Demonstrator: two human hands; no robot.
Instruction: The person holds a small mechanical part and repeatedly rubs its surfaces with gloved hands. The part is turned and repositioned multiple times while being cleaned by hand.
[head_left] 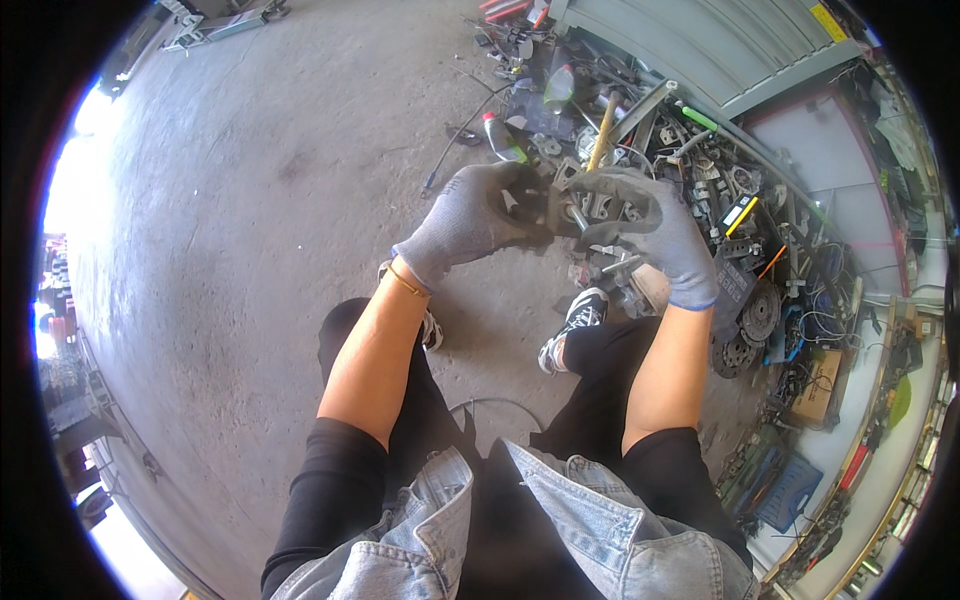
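Observation:
Grey work gloves with blackened palms and fingers cover both hands. My left hand (pixel 478 215) has its fingers curled, closed on one side of a small dark metal part (pixel 565 212). My right hand (pixel 655 228) closes on the other side of it, thumb and fingers bent round toward the left hand. A short shiny pin or bolt shows between the hands. The part's exact kind cannot be made out against the cluttered background. Both hands are raised over the floor at the near edge of a scrap heap (pixel 700 185).
In the heap lie a yellow handle (pixel 604 132), a green plastic bottle (pixel 559 88), a red-capped bottle (pixel 503 138) and round metal discs (pixel 762 310). Grey metal panelling (pixel 690 45) stands behind it. A blue plastic tray (pixel 790 492) lies at lower right. Concrete floor (pixel 250 190) stretches left.

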